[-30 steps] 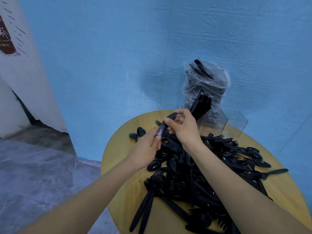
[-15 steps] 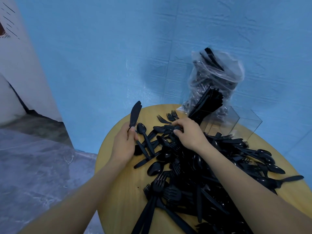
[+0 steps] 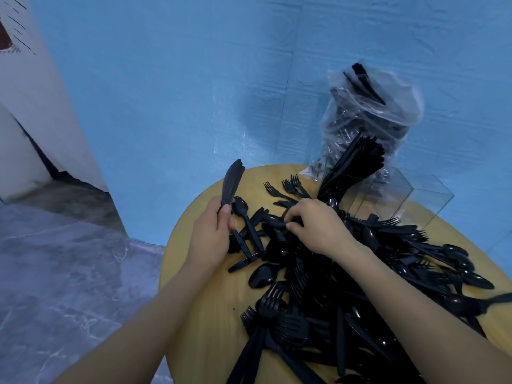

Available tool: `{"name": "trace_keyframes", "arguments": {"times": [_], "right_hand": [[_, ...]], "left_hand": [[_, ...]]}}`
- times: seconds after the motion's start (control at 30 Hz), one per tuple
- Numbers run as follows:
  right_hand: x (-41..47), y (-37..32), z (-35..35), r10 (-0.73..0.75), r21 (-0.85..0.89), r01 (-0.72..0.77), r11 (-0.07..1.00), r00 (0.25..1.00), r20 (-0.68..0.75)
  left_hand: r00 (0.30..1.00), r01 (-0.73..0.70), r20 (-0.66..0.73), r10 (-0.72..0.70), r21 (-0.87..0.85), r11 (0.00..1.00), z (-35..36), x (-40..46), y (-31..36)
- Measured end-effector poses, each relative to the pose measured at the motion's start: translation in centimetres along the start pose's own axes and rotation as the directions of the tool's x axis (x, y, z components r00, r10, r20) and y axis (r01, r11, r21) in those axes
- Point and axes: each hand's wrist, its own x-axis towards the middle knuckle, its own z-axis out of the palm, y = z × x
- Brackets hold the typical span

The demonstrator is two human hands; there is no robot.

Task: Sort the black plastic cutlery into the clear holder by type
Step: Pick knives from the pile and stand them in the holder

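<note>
Step in hand: gathering knives out of the loose heap, judging by what each hand is doing.
Left hand (image 3: 212, 234): fingers curled round the handles of a small bundle of knives (image 3: 232, 182), blades pointing up and away over the far-left edge of the surface (image 3: 205, 306).
Right hand (image 3: 315, 225): knuckles up on the far part of the pile of cutlery (image 3: 346, 275), fingertips pinching at a black piece there; whether it is a knife I cannot tell, since the fingers cover it.
Pile of cutlery: forks, spoons and knives tangled across most of the round wooden surface, from the near edge to the right edge.
Clear holder (image 3: 399, 195): at the far right of the surface, just beyond the right hand. Its left compartment carries a standing bunch of cutlery (image 3: 357, 164) leaning left; the compartments to its right look bare.
Plastic bag (image 3: 371, 112): behind the holder against the blue wall, with more black cutlery inside.
Loose pieces: a few forks (image 3: 288, 188) lie far of the right hand, and a spoon (image 3: 241, 209) lies just beside the left hand.
Progress: early, I judge; most of the heap is unsorted.
Next move calls for: freeing the pinched piece from its neighbours without dragging others off the edge, adding it to the left-hand bundle if it matches, then carrying the bundle right and far to the holder and dropping it in with its own kind.
</note>
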Motion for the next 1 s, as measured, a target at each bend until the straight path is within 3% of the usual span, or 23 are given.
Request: {"name": "trace_keyframes", "arguments": {"times": [0.13,0.3,0.37,0.47,0.53,0.63,0.7,1.0], "right_hand": [[1.0,-0.6,0.0,0.013,0.045,-0.011,0.999,0.998,-0.053],[1.4,-3.0,1.2,-0.141,0.168,0.115,0.979,0.978,0.152],[1.1,-3.5,1.4,-0.199,0.250,0.154,0.956,0.966,0.164],[1.4,-2.5,1.0,-0.092,0.298,0.081,0.951,0.995,0.025],[2.1,-0.9,0.7,0.030,0.187,-0.017,0.982,0.997,-0.071],[2.6,1.2,0.6,0.160,0.004,-0.160,0.987,0.987,0.012],[2.4,1.7,0.8,0.175,-0.056,-0.171,0.984,0.982,0.076],[3.7,1.1,0.1,0.202,0.122,-0.192,0.974,0.977,-0.075]], "left_hand": [[1.000,-0.003,-0.002,0.003,-0.009,1.000,0.1,0.1,-0.2],[1.000,-0.014,-0.010,0.014,-0.002,1.000,0.1,0.1,-0.3],[1.000,-0.027,-0.007,0.027,-0.006,1.000,0.1,0.1,-0.4],[1.000,-0.027,-0.001,0.027,-0.009,1.000,0.1,0.1,-0.4],[1.000,-0.017,0.001,0.017,-0.013,1.000,0.1,0.1,-0.3],[1.000,-0.015,-0.001,0.015,-0.002,1.000,0.1,0.0,-0.2],[1.000,-0.018,-0.003,0.018,-0.002,1.000,0.1,0.0,-0.2],[1.000,-0.015,0.006,0.015,0.011,1.000,0.2,0.1,-0.3]]}}
